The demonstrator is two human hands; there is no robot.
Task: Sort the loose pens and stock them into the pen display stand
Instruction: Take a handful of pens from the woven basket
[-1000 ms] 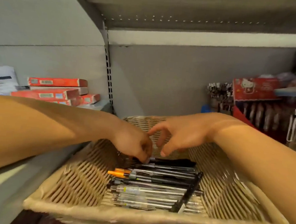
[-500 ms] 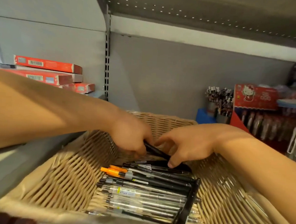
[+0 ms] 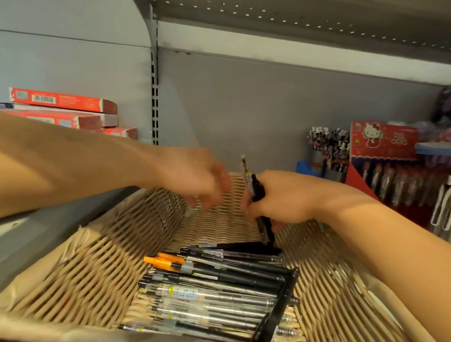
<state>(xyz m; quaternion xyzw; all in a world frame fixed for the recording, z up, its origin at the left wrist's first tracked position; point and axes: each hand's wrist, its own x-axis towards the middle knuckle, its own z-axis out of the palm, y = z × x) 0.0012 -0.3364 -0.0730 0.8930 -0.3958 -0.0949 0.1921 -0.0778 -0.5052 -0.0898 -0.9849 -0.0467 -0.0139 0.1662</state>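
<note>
Pens (image 3: 216, 285) loose on floor of wicker basket (image 3: 87, 262), bunched toward middle and right, long axes running left to right across basket. Orange-capped pen (image 3: 163, 261) near top of pile, cap end pointing left. One black pen (image 3: 279, 308) lying crosswise over right ends of the others, tilted, running near to far. Clear-barrelled pens toward near edge, dark ones farther back.

Right hand (image 3: 286, 199) curled round a small bundle of dark pens (image 3: 257, 197), held nearly upright, slightly tilted, top ends above the knuckles, lower tips just above the far end of the pile. Left hand (image 3: 199, 179) blurred, hovering over basket's far left portion, apart from the bundle; fingers hanging loosely, holding nothing visible.

Open room: bare weave across left half of basket floor and along far wall. Sloping sides on left and right; near rim low, at bottom of view. Both forearms crossing over the side rims.

Surroundings: grey metal shelving, slotted upright (image 3: 155, 93) behind, underside of upper shelf overhead. Red boxes (image 3: 63, 108) stacked on shelf at left. Red display stand (image 3: 381, 144) with cartoon-cat header at right, pens hanging in its front rows; cup of pens (image 3: 324, 148) just left of it.
</note>
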